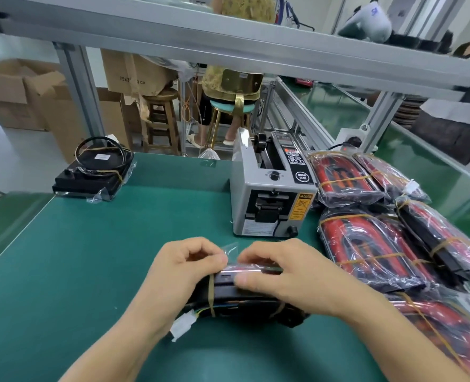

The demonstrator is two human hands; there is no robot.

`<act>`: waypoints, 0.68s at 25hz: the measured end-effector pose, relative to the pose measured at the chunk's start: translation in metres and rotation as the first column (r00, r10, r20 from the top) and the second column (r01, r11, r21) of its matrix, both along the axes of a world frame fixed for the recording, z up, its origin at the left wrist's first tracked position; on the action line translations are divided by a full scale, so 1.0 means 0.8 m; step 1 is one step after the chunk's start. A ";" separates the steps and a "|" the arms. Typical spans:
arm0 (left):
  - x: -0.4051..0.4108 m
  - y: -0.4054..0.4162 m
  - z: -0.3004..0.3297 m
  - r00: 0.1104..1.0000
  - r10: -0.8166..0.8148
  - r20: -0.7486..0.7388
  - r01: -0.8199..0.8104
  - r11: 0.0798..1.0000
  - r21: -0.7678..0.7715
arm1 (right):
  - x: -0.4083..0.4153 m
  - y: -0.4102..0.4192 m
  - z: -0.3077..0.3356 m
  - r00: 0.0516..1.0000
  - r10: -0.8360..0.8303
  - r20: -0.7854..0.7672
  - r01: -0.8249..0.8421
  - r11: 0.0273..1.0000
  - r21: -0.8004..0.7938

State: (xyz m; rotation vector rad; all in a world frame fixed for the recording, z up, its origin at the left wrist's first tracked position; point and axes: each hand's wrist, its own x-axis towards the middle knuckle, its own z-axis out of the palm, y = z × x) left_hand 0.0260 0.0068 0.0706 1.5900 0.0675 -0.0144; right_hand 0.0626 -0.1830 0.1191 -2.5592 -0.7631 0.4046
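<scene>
In the head view, the black bundle (228, 292), rubber-banded and sleeved in plastic, is held on edge low over the green worktop (90, 257), in front of the tape dispenser (272, 194). The left hand (182, 267) has its grip closed in a pinch on the clear film (230, 248) at the bundle's top. The right hand (286, 277) has its grip clamped on the bundle's upper edge, thumb in front. The film should be drawn taut and folded flat before it is pressed down, so that no wrinkle is trapped. The white connector (183, 325) should be kept clear.
</scene>
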 end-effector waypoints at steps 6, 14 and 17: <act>0.016 -0.006 -0.005 0.982 0.185 -0.048 -0.190 0.973 -0.132 | 0.011 0.008 -0.007 0.999 -0.014 0.041 0.015 1.000 -0.007; -0.016 0.023 -0.046 0.684 -0.244 0.687 -0.385 0.679 0.625 | 0.026 0.015 -0.003 0.991 0.123 0.054 -0.119 0.990 -0.080; -0.010 0.026 -0.041 0.848 -0.233 0.477 -0.086 0.827 0.556 | 0.026 0.018 -0.001 0.982 0.162 0.092 -0.158 0.986 -0.052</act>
